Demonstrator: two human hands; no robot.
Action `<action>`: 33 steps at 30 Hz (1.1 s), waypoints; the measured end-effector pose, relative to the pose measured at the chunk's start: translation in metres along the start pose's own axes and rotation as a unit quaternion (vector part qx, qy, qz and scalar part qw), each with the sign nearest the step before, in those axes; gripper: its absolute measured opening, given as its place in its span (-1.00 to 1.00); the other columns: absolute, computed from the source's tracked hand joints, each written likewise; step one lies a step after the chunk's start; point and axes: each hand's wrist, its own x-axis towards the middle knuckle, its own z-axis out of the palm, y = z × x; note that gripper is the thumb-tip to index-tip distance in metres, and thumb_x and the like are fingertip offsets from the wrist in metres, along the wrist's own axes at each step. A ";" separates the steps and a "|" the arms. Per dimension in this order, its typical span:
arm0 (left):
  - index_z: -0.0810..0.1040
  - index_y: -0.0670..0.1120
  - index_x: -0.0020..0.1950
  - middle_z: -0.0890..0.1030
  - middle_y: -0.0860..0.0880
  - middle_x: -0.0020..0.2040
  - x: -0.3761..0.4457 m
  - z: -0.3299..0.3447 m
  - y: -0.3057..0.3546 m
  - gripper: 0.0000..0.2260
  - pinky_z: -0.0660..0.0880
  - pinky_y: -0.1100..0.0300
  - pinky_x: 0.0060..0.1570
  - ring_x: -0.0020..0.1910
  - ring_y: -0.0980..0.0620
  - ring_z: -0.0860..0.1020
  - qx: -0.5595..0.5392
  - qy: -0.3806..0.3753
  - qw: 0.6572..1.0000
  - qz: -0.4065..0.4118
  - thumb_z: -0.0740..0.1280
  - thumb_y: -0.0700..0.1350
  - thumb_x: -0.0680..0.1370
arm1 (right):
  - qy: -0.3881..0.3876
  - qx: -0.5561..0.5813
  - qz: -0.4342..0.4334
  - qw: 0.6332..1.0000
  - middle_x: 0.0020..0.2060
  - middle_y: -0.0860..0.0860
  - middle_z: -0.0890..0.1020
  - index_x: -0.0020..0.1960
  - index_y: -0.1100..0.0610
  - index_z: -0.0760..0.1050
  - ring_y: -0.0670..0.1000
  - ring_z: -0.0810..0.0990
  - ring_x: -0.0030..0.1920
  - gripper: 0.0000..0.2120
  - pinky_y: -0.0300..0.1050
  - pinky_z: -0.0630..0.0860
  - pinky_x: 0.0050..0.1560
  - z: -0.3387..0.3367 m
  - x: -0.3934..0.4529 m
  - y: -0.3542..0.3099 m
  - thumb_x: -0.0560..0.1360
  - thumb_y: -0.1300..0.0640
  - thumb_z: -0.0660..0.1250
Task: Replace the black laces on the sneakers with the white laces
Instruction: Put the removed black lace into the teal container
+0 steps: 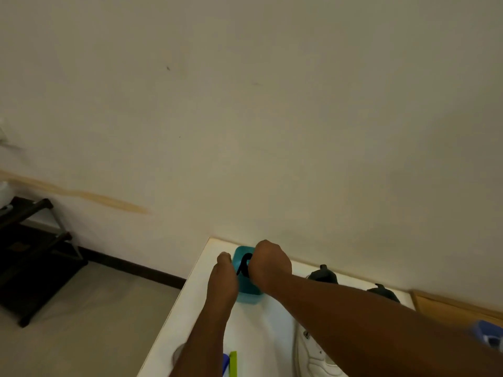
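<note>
Apparently I'm stowing a black lace [243,265] over the teal box [246,293]: right hand [268,263] gripping it, left hand [223,270] alongside, grip untellable. Next I'm judging white-lacing the sneaker [313,352].

A dark shoe rack [32,240] stands on the floor beside the cream wall [272,104].

The room is dim and warm-toned, with my arms [340,308] dark and underlit. The wall [272,104] dominates, evenly lit, without glare. Everything looks soft and slightly blurred, smearing worst toward 4 and 8 o'clock; lines bow at the edges.
</note>
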 end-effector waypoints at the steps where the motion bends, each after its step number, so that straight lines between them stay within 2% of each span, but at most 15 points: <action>1: 0.34 0.06 -0.14 0.39 0.05 -0.19 0.004 -0.002 -0.001 -0.74 0.33 0.16 -0.21 -0.25 0.12 0.37 0.009 0.007 1.000 -0.010 -0.02 0.01 0.70 | -0.007 -0.015 -0.004 1.000 -0.12 0.03 0.58 -0.03 0.09 0.43 0.06 0.62 -0.05 -0.90 -0.14 0.50 -0.09 0.006 0.004 -0.002 0.57 0.13 0.34; 3: 0.43 -0.02 -0.01 0.46 0.02 -0.16 0.012 -0.007 -0.002 -0.76 0.38 0.13 -0.14 -0.19 0.08 0.44 0.012 0.015 1.000 -0.024 0.02 -0.02 0.71 | -0.018 -0.021 -0.006 1.000 0.00 0.05 0.63 0.08 0.12 0.49 0.07 0.65 0.06 -0.89 -0.14 0.50 -0.03 0.013 0.006 -0.007 0.58 0.12 0.33; 4: 0.48 -0.07 0.13 0.56 -0.04 -0.02 0.016 -0.009 -0.002 -0.75 0.42 0.07 0.01 -0.05 0.00 0.52 0.009 0.009 0.999 -0.033 0.04 -0.03 0.71 | -0.023 -0.020 -0.008 1.000 0.07 0.06 0.64 0.14 0.14 0.50 0.07 0.65 0.09 -0.83 -0.14 0.52 0.01 0.017 0.007 -0.009 0.58 0.11 0.34; 6: 0.48 -0.15 0.31 0.56 -0.15 0.30 0.024 -0.014 -0.002 -0.69 0.39 -0.01 0.23 0.24 -0.14 0.52 0.005 -0.005 0.999 -0.037 0.06 -0.06 0.71 | -0.035 -0.036 -0.020 0.999 0.13 0.07 0.64 0.20 0.18 0.50 0.07 0.64 0.13 -0.76 -0.14 0.54 0.08 0.024 0.009 -0.014 0.58 0.11 0.35; 9: 0.49 -0.17 0.39 0.53 -0.16 0.37 0.030 -0.016 -0.003 -0.59 0.33 -0.03 0.35 0.35 -0.16 0.47 -0.035 -0.033 0.997 -0.054 -0.01 -0.03 0.71 | -0.051 -0.076 -0.032 0.995 0.08 0.11 0.63 0.00 0.13 0.50 0.11 0.64 0.13 -0.96 -0.09 0.58 0.12 0.027 0.006 -0.025 0.57 0.16 0.32; 11: 0.49 -0.15 0.39 0.56 -0.16 0.32 0.030 -0.019 -0.004 -0.58 0.34 -0.01 0.29 0.28 -0.14 0.49 -0.039 -0.042 0.997 -0.046 -0.02 -0.02 0.71 | -0.062 -0.104 -0.039 0.992 -0.14 0.06 0.57 -0.23 0.06 0.34 0.12 0.63 0.01 -0.80 -0.08 0.55 0.02 0.033 0.008 -0.029 0.53 0.18 0.29; 14: 0.49 -0.13 0.34 0.56 -0.16 0.31 0.029 -0.020 -0.002 -0.64 0.37 0.00 0.27 0.19 -0.10 0.51 -0.027 -0.044 0.998 -0.034 0.02 -0.03 0.71 | -0.072 -0.161 -0.051 0.983 -0.35 -0.01 0.43 -0.24 0.11 0.36 0.05 0.54 -0.19 -0.84 -0.11 0.57 0.04 0.035 0.004 -0.036 0.48 0.19 0.30; 16: 0.51 -0.12 0.30 0.57 -0.15 0.27 0.030 -0.020 0.000 -0.66 0.36 0.00 0.29 0.20 -0.12 0.52 -0.017 -0.044 0.998 -0.033 0.02 -0.04 0.71 | -0.083 -0.186 -0.064 0.977 -0.31 0.00 0.49 -0.12 0.11 0.49 0.05 0.55 -0.19 -0.97 -0.09 0.61 0.09 0.036 0.005 -0.039 0.50 0.19 0.31; 22: 0.47 0.01 -0.08 0.51 -0.05 0.02 0.031 -0.019 -0.004 -0.69 0.32 0.08 0.06 -0.16 0.09 0.48 0.052 -0.022 0.998 0.030 0.00 -0.03 0.71 | -0.101 -0.181 -0.086 0.975 -0.20 0.03 0.55 -0.06 0.13 0.54 0.04 0.54 -0.16 -0.95 -0.09 0.58 0.05 0.039 0.014 -0.036 0.54 0.20 0.30; 25: 0.54 -0.09 0.26 0.57 -0.09 0.13 0.023 -0.019 -0.005 -0.62 0.37 0.07 0.20 -0.01 0.04 0.47 0.135 0.000 0.988 0.073 0.00 0.04 0.72 | -0.078 -0.141 -0.093 0.982 -0.33 0.01 0.52 -0.20 0.11 0.48 0.05 0.55 -0.23 -0.91 -0.10 0.51 -0.15 0.036 0.013 -0.031 0.47 0.24 0.31; 27: 0.47 -0.07 0.43 0.58 -0.08 0.26 0.020 -0.021 -0.006 -0.55 0.34 0.01 0.39 0.17 -0.03 0.51 0.216 0.023 0.968 0.126 -0.04 0.08 0.72 | -0.062 -0.070 -0.093 0.991 -0.24 0.03 0.60 -0.13 0.11 0.52 0.05 0.62 -0.15 -0.93 -0.10 0.53 -0.13 0.034 0.004 -0.026 0.52 0.20 0.31; 28: 0.38 0.00 0.52 0.51 -0.05 0.41 0.021 -0.021 -0.008 -0.52 0.23 -0.05 0.50 0.36 -0.07 0.46 0.282 0.028 0.943 0.175 -0.10 0.11 0.71 | -0.036 -0.036 -0.098 0.994 -0.13 0.03 0.65 -0.03 0.11 0.56 0.04 0.65 -0.07 -0.93 -0.09 0.57 -0.07 0.032 -0.002 -0.021 0.56 0.15 0.30; 30: 0.15 0.15 0.62 0.17 0.11 0.60 0.021 -0.022 -0.010 -0.42 -0.12 -0.12 0.56 0.61 -0.05 0.10 0.389 0.044 0.873 0.292 -0.25 0.20 0.62 | 0.046 0.008 -0.114 0.992 0.17 -0.01 0.63 0.29 0.06 0.51 0.02 0.61 0.18 -0.72 -0.08 0.54 0.16 0.032 -0.014 -0.008 0.63 0.01 0.24; 31: 0.06 0.19 0.62 0.04 0.16 0.60 0.021 -0.023 -0.010 -0.38 -0.22 -0.13 0.54 0.63 -0.02 -0.03 0.411 0.055 0.841 0.347 -0.29 0.24 0.57 | 0.081 0.033 -0.129 0.988 0.35 -0.03 0.54 0.47 0.02 0.39 0.02 0.53 0.34 -0.59 -0.09 0.47 0.29 0.034 -0.020 -0.002 0.65 -0.06 0.20; 33: -0.01 0.22 0.62 -0.03 0.17 0.61 0.021 -0.021 -0.009 -0.41 -0.26 -0.18 0.54 0.63 0.03 -0.13 0.418 0.067 0.798 0.429 -0.29 0.25 0.59 | 0.132 0.054 -0.168 0.975 0.60 -0.01 0.22 0.65 -0.08 0.05 0.06 0.21 0.59 -0.38 -0.04 0.24 0.52 0.035 -0.028 0.010 0.65 -0.17 0.15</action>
